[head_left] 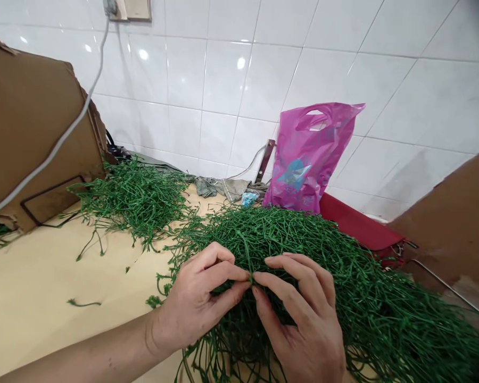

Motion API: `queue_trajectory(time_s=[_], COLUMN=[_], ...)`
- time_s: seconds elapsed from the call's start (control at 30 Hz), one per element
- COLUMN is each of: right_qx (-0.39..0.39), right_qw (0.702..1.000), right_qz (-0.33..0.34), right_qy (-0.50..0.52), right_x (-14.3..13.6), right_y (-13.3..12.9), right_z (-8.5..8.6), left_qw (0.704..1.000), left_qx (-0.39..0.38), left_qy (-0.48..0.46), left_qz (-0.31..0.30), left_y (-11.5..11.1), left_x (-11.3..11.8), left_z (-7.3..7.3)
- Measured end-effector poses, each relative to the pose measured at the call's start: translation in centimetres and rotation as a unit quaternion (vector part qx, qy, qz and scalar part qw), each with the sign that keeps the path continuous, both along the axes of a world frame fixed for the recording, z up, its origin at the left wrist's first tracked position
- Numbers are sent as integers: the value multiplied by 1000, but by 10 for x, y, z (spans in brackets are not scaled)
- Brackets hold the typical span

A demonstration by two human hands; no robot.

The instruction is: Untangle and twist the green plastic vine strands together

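A big heap of thin green plastic stems (343, 266) lies on the pale table (35, 287), spreading to the lower right. My left hand (199, 298) and my right hand (303, 314) rest on the heap's near side, fingertips meeting. Both pinch green stems between thumb and fingers at the same spot. A second, smaller pile of green stems (131, 199) lies farther back on the left, apart from my hands.
A brown cardboard box (32, 133) stands at the left with a grey cable (59, 141) across it. A pink plastic bag (309, 157) leans on the white tiled wall, a red bag (359, 229) beside it. Grey cloth (219, 187) lies behind the heap. Another brown board (455, 229) rises at right.
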State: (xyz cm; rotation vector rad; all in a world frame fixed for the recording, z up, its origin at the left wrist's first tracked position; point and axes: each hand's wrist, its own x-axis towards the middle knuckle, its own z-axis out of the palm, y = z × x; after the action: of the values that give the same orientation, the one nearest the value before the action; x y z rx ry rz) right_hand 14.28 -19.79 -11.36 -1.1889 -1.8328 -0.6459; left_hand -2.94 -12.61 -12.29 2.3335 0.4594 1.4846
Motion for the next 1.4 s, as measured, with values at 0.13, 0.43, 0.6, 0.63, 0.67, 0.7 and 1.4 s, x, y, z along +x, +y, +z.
queue_trajectory(time_s=[0.13, 0.43, 0.6, 0.63, 0.67, 0.7, 1.4], right_qx=[-11, -32, 4, 8, 14, 18, -158], right_qw=[1000, 981, 982, 985, 987, 990, 982], right_qz=[9, -94, -147, -145, -140, -131, 100], right_qy=[5, 170, 119, 95, 74, 55, 21], right_x=[-2, 34, 49, 46, 41, 37, -2], right_y=[2, 6, 10, 11, 11, 11, 6], right_z=[-2, 4, 5, 4, 2, 1, -7], left_qw=[999, 990, 980, 974, 965, 955, 964], left_qx=[-16, -77, -174, -205, -242, -281, -264], left_qy=[27, 112, 92, 97, 97, 90, -2], left_qz=[-14, -44, -2, 13, 24, 27, -32], left_y=[1, -3, 9, 11, 13, 13, 9], left_x=[1, 0, 1, 1, 0, -1, -4], left_z=[0, 2, -2, -2, -2, -2, 0])
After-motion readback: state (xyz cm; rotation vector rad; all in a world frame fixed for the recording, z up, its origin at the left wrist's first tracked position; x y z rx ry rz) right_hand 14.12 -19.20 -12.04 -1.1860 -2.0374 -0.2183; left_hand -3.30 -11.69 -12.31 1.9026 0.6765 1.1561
